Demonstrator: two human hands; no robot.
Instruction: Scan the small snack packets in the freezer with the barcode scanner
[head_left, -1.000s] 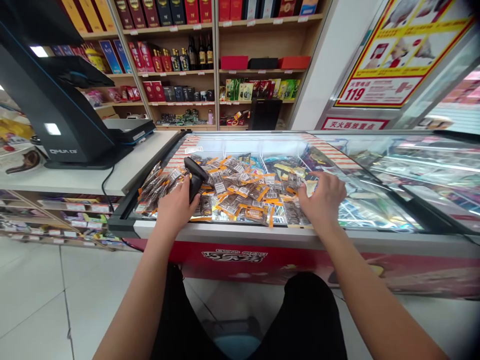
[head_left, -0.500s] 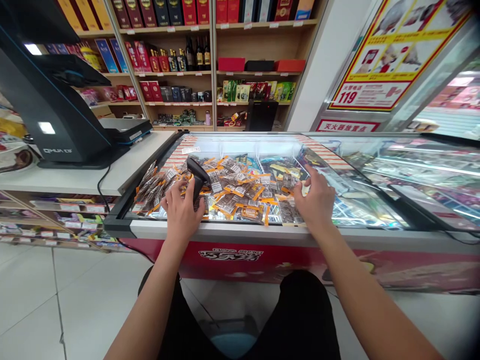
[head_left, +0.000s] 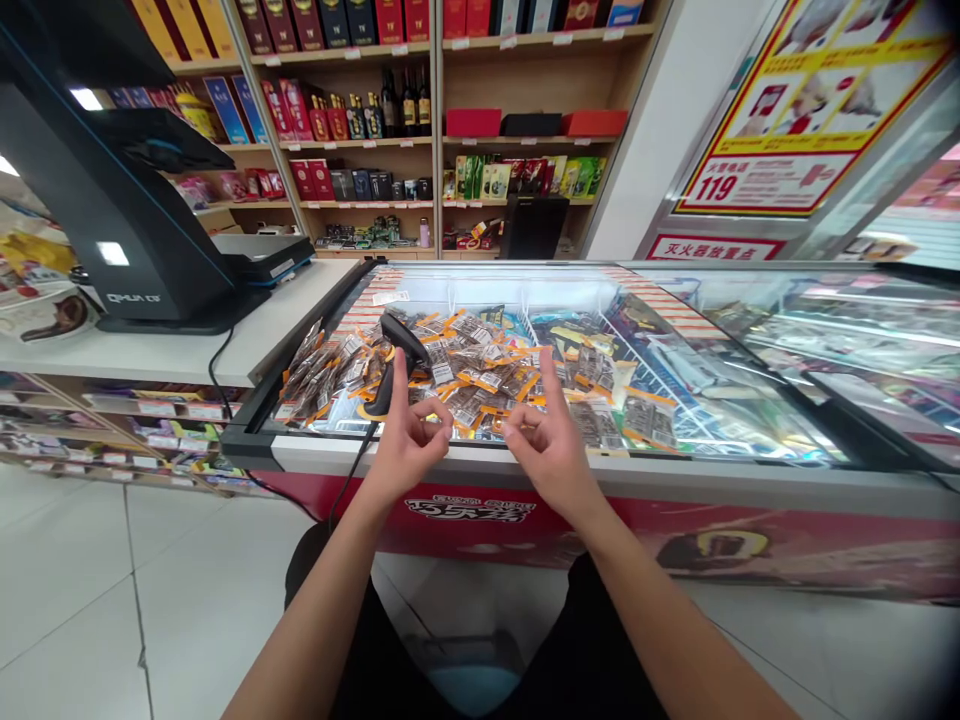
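My left hand [head_left: 409, 440] is raised at the front edge of the freezer, index finger pointing up and the other fingers curled, with nothing in it. Just behind it, the black barcode scanner [head_left: 405, 345] rests on the packets, its cable hanging over the edge. Opposite, my right hand [head_left: 551, 445] makes the same shape, index finger up, also without anything in it. Behind both hands, small clear-and-orange snack packets [head_left: 469, 375] lie heaped on the glass lid. A separate packet [head_left: 649, 418] lies to the right of my right hand.
The chest freezer [head_left: 622, 480] spans the front. On the left counter [head_left: 262, 335] stands a dark scale with a screen [head_left: 150, 240]. Shelves [head_left: 360, 145] of boxes and bottles line the back wall. A fire notice [head_left: 780, 185] hangs at the right.
My left hand has come off the scanner and moved right. My right hand has moved left from the packets at the right, uncovering one there. The view has shifted slightly.
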